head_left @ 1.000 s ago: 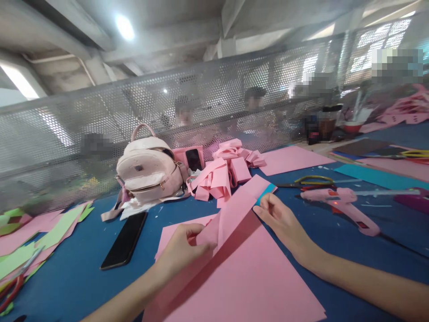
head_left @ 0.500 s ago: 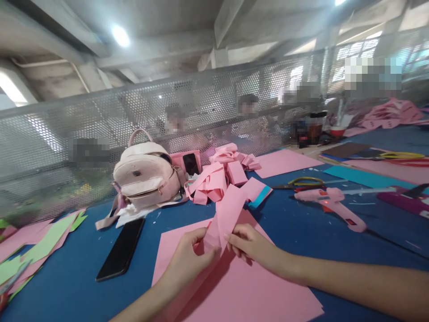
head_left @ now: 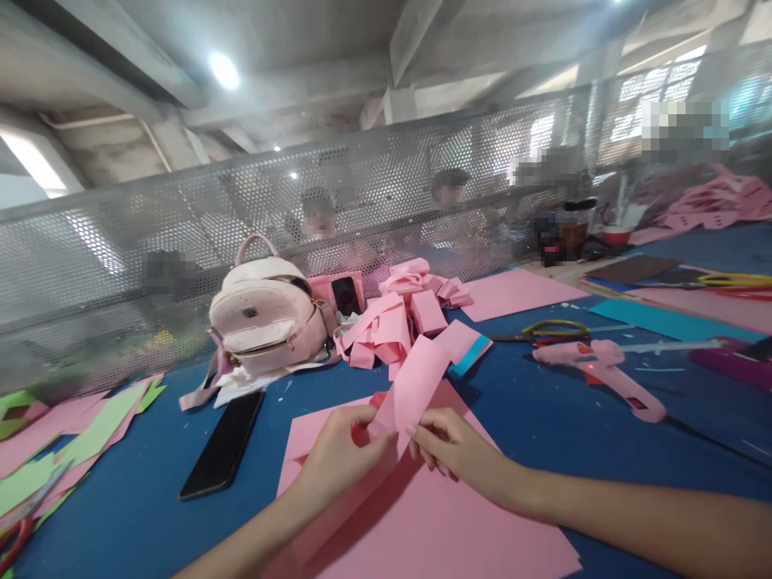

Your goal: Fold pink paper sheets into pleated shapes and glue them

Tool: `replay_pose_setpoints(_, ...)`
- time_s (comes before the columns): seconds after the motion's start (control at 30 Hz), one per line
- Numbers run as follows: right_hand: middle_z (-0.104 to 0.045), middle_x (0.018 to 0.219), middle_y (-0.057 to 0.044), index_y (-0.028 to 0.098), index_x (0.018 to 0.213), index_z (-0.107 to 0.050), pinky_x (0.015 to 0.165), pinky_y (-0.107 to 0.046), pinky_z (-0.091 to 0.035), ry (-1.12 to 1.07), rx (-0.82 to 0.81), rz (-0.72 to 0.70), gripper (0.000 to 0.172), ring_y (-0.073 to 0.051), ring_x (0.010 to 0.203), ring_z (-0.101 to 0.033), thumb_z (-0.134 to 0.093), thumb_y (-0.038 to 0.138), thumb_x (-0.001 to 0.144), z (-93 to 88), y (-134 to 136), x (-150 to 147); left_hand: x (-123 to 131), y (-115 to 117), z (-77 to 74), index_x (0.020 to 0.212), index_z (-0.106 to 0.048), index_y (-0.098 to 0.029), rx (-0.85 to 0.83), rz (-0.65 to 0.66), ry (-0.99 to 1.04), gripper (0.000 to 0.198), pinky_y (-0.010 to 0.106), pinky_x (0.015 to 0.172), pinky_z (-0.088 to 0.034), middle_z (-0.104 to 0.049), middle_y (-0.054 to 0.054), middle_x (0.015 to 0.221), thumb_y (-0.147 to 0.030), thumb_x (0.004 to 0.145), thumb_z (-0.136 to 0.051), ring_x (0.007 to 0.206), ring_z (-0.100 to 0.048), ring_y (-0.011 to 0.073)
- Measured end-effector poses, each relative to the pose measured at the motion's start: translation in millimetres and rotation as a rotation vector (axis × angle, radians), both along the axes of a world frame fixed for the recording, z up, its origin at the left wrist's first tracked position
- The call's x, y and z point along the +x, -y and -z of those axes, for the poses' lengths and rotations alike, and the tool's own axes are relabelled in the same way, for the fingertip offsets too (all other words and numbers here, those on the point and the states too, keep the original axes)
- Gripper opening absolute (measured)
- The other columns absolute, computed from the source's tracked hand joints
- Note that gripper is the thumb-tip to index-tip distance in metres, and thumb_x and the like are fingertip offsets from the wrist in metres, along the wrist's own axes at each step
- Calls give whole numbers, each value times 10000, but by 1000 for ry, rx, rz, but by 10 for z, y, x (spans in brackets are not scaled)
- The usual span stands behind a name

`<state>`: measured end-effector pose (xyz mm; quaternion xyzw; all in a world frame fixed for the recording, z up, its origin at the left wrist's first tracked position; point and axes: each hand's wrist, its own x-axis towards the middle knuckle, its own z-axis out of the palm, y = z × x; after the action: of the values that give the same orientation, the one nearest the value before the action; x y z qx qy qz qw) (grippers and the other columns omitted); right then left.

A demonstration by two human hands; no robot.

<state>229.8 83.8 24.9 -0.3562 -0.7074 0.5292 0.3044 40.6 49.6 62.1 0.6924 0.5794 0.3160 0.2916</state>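
Pink paper strip (head_left: pixel 420 376), matte, straight-edged (slightly bent)

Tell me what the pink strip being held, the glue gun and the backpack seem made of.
Pink strip: likely matte paper or thin card, since it bends flatly and has straight, crisp edges.
Glue gun: probably hard plastic, smooth and mostly pink, with a moulded-looking body.
Backpack: perhaps faux leather, given smooth, rounded panels, though fabric is possible.

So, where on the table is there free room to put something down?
Two patches of blue table look bare: left, between the nearer phone and pale green paper; right, between the pink glue gun and right forearm. The back, around the backpack and pink strips, is crowded.
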Motion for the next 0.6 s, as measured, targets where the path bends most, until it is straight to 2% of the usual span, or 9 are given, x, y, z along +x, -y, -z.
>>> replay_pose_setpoints(0.43,-483,521,28,178,625,-567,413,-201,-296,-32,26,-20,313,-87,452,-422,-517,361,874,-13,0,109,144,10,-74,659,-642,-147,-39,28,33,191,234,618,-365,-516,-2,648,-273,731,-517,689,-457,156)
replay_pose_setpoints(0.6,-502,538,25,179,639,-559,419,-200,-300,-41,43,-25,273,-85,455,-421,-479,311,865,-13,15,128,191,31,-102,680,-673,-139,-40,37,64,199,229,640,-378,-555,1,673,-239,727,-508,709,-469,152)
